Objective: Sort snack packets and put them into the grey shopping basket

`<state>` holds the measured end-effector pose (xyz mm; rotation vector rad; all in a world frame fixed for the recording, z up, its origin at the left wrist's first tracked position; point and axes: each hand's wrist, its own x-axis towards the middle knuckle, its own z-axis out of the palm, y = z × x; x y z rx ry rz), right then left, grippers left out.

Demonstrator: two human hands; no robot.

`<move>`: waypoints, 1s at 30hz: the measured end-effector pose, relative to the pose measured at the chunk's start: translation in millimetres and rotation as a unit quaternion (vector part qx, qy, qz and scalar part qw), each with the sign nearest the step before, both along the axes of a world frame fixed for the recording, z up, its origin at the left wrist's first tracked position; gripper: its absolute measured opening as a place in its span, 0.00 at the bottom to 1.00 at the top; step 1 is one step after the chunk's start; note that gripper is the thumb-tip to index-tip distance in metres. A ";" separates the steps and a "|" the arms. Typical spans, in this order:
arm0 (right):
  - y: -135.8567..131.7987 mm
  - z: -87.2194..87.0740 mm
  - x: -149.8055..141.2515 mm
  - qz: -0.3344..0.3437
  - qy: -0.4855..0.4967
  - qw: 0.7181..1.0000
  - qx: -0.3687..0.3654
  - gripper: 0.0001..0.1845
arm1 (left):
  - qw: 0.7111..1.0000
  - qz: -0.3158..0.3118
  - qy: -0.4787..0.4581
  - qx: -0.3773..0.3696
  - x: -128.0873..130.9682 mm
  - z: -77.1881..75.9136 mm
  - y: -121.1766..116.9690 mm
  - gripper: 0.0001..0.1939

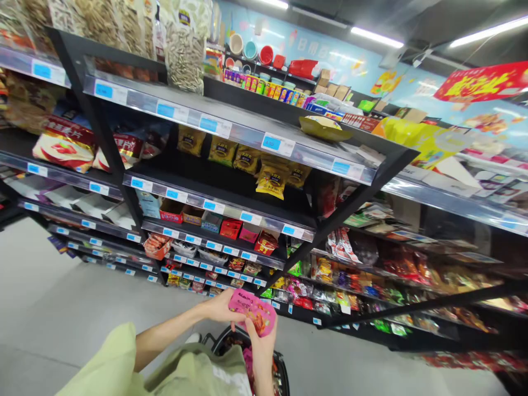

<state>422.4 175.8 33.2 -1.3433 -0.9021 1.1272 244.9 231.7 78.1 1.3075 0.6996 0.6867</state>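
Note:
Between my two hands is a pink snack packet (252,311) with dark lettering and a picture of food on its front. My left hand (220,306) grips its left side, the fingers partly behind it. On the lower right edge, my right hand (262,340) pinches it with the thumb across the front. Below them a black shopping basket (282,366) stands close to my body, with pink and dark packets in it, partly hidden by my right forearm and shirt.
Ahead stands a black shelf unit (231,187) with blue price tags. Yellow snack bags (272,177) lie on a middle shelf, small open boxes (231,228) below. A large bag of seeds (185,49) stands on top. More packed shelves (371,286) run right; grey floor (49,308) shows left.

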 end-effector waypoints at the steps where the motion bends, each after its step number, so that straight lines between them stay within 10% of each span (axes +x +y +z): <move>1: 0.8 0.0 0.4 -0.006 -0.001 1.000 0.002 0.45 | 1.000 0.007 0.001 0.001 0.9 -1.2 0.1 0.27; 7: -4.6 -12.7 8.4 -0.055 0.036 0.996 0.053 0.34 | 0.971 0.160 0.085 0.159 -13.4 -7.0 40.1 0.29; 11: -20.4 -30.9 14.4 -0.066 0.031 0.997 0.021 0.32 | 0.864 0.281 0.216 0.359 -37.3 -2.6 95.9 0.24; 16: -42.0 -47.6 17.2 -0.054 0.023 0.998 -0.031 0.29 | 0.752 0.276 0.290 0.524 -53.2 8.6 161.7 0.26; 21: -51.8 -54.4 15.6 -0.065 0.030 0.997 -0.030 0.29 | 0.712 0.203 0.482 0.469 -48.0 17.9 204.4 0.31; 30: -53.5 -55.5 0.3 -0.134 0.040 0.990 -0.026 0.26 | 0.734 0.161 0.511 0.418 -21.4 46.8 234.0 0.25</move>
